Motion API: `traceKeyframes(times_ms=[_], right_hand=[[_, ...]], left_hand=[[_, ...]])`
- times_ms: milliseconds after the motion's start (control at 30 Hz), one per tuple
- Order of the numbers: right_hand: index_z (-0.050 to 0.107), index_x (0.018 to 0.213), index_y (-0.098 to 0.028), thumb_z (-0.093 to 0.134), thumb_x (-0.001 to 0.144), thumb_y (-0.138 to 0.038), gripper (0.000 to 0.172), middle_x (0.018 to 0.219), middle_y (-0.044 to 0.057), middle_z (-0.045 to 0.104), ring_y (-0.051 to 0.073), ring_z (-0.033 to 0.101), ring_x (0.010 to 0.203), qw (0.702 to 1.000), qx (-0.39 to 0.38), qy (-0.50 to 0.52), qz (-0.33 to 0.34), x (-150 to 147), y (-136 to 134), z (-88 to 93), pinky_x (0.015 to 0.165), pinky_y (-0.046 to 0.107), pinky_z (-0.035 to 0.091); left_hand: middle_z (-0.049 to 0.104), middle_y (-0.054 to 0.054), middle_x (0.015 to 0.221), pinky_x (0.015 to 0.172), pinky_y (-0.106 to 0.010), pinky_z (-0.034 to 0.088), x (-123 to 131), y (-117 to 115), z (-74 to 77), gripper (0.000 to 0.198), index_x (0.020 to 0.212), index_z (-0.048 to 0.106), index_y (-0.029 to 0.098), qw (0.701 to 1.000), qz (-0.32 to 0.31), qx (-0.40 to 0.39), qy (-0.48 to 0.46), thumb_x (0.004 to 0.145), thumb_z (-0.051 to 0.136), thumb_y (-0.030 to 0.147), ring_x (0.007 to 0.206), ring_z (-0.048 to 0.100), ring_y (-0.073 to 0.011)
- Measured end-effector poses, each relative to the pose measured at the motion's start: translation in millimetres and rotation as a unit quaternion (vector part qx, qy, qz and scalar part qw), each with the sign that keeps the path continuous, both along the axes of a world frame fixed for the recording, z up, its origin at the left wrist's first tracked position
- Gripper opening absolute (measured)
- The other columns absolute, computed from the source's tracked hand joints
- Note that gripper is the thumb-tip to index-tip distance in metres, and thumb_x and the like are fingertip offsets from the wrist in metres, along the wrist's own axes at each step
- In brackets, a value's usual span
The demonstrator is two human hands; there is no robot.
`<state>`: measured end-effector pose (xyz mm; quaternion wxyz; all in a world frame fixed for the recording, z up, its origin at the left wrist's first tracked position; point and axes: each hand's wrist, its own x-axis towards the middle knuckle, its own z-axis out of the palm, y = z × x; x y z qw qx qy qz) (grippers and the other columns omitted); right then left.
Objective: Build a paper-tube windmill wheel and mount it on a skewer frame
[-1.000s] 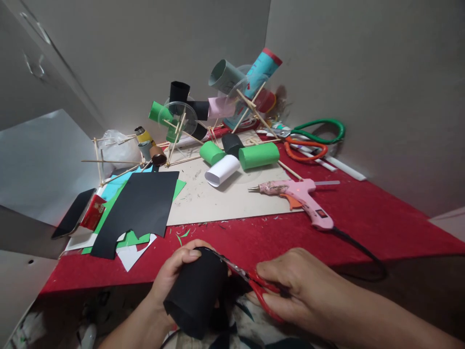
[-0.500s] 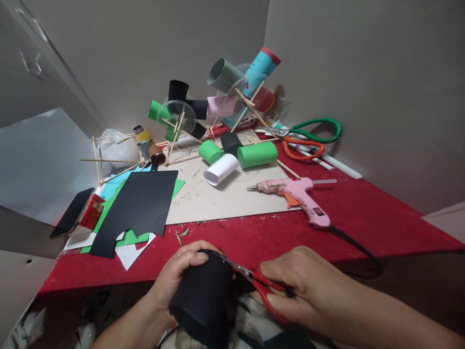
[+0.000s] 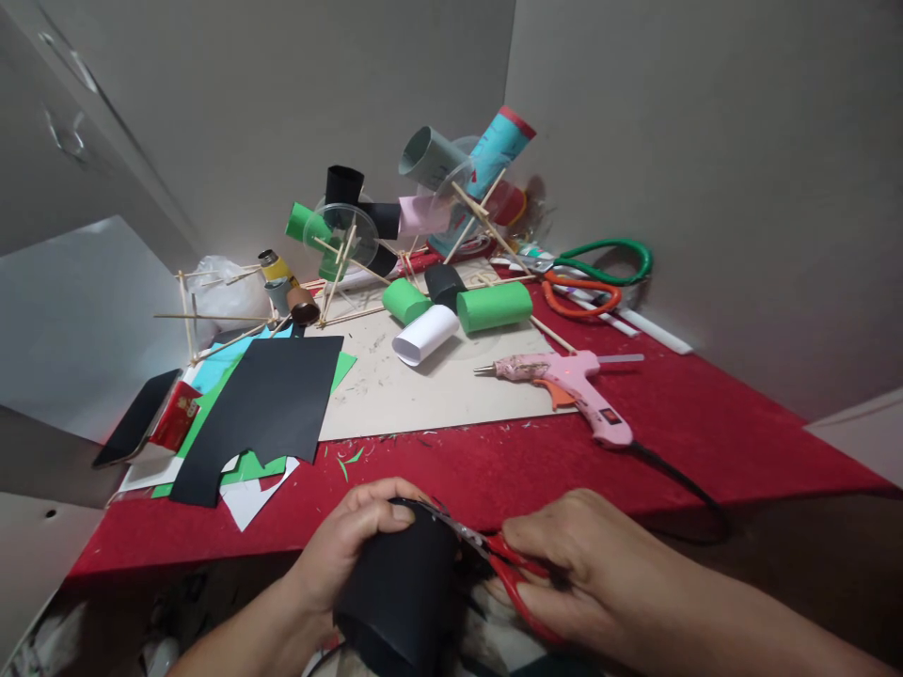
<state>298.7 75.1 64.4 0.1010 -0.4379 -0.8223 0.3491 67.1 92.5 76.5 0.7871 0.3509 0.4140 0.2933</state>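
A black paper tube (image 3: 399, 588) is tilted in front of the table's near edge, with my left hand (image 3: 353, 536) wrapped round its upper left side, thumb on the top rim. My right hand (image 3: 578, 564) grips the red handles of a pair of scissors (image 3: 518, 583). The blades lie along the tube's top rim, close to my left fingertips. Beyond my hands, a black paper sheet (image 3: 264, 395) with a notched edge lies on green and white paper. The far fingers of my left hand are hidden behind the tube.
A pink glue gun (image 3: 585, 376) lies on the red table (image 3: 437, 480), its cord running off the right edge. Green, black and white paper tubes (image 3: 427, 334) rest on a beige board (image 3: 367, 395). Behind stand stick frames with plastic discs (image 3: 342, 235). Large green-and-orange-handled scissors (image 3: 607, 263) lie right.
The view has shifted slightly, so the table items appear a little lower and to the left. The scissors remain at the tube's rim, in much the same place.
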Motion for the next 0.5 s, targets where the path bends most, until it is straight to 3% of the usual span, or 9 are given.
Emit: traceKeyframes(times_ms=[300,500], right_hand=[[0.045,0.058,-0.019,0.056,0.076,-0.024,0.021,0.050,-0.005,0.046,0.008,0.034,0.046,0.999,-0.008,-0.033,-0.002,0.5,0.5,8.2,0.047,0.026,0.018],[0.044,0.060,-0.019,0.054,0.082,-0.026,0.025,0.052,-0.006,0.041,0.008,0.033,0.048,1.000,-0.005,-0.012,0.015,4.2,-3.4,1.5,0.048,0.026,0.019]], left_hand=[[0.075,-0.014,0.083,0.069,-0.029,0.048,3.3,-1.5,1.0,0.026,0.084,0.073,0.010,0.999,-0.022,-0.004,0.039,0.064,0.068,0.027,0.072,0.069,-0.0216],[0.075,-0.016,0.082,0.072,-0.032,0.049,3.7,-3.3,0.4,0.026,0.084,0.073,0.010,0.999,-0.030,0.007,0.004,0.069,0.068,0.031,0.075,0.070,-0.0241]])
